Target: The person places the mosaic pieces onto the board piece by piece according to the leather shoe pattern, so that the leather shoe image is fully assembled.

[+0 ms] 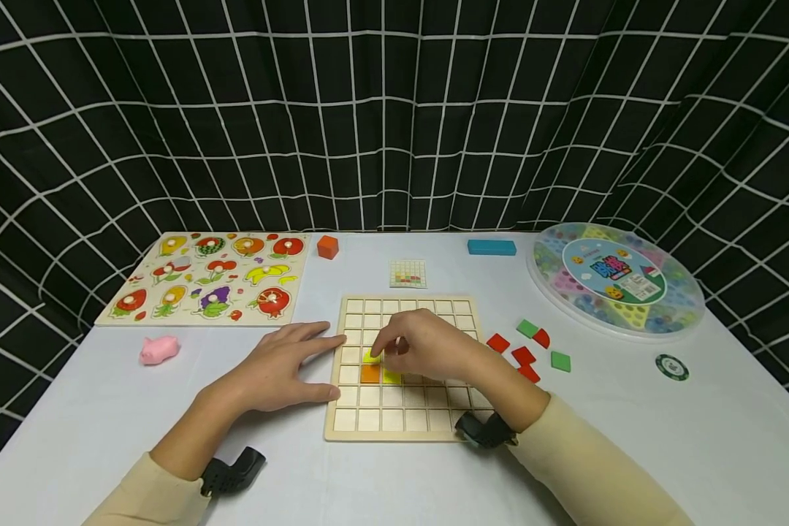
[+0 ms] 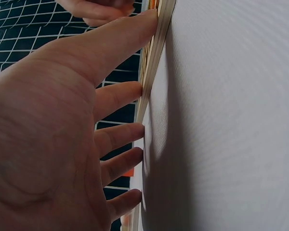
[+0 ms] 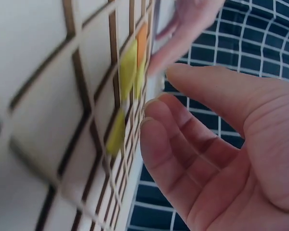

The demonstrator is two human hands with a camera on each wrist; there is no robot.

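A wooden grid board (image 1: 361, 436) lies in the middle of the table. On its left part sit an orange square tile (image 1: 370, 374) and yellow tiles, one yellow tile (image 1: 391, 377) right beside the orange one. My right hand (image 1: 430, 347) is over the board, fingers bent, fingertips close to another yellow tile (image 1: 370, 358). The right wrist view shows its thumb (image 3: 202, 84) apart from the fingers, with nothing seen between them, and a yellow tile (image 3: 116, 132) on the grid. My left hand (image 1: 279, 369) is spread at the board's left edge, thumb and index fingertip against the rim.
Red tiles (image 1: 497, 343) and green tiles (image 1: 561, 361) lie right of the board. Behind it is a small pattern card (image 1: 408, 273). Around stand a fruit puzzle (image 1: 204, 281), pink pig (image 1: 159, 350), orange cube (image 1: 327, 247), blue block (image 1: 492, 248), round bead case (image 1: 618, 281) and chip (image 1: 672, 367).
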